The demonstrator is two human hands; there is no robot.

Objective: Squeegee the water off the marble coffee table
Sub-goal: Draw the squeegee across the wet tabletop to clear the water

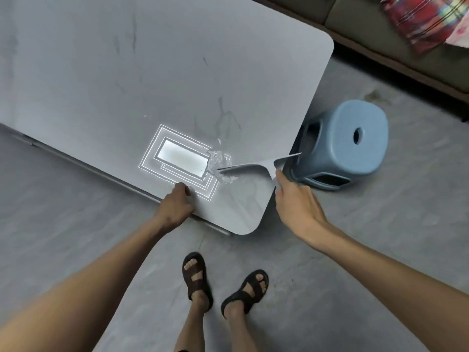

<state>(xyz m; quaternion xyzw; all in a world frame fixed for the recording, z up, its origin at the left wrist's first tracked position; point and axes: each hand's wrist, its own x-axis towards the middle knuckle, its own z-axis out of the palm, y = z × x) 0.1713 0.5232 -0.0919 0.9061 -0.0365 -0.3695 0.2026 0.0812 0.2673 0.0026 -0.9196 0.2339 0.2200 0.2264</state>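
right hand (295, 199) grips squeegee (256, 166), which lies left to right | water (218, 161) sits at its left tip, right hand nearer | left hand (176, 203) holds table (101, 72) edge

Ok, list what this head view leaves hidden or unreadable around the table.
Handle of the squeegee: head view, covered by the right hand.
Left hand: head view, fingers tucked under the table edge.
Table's far and left sides: head view, cut off by the frame.
Extent of the water: head view, lost in the glare.
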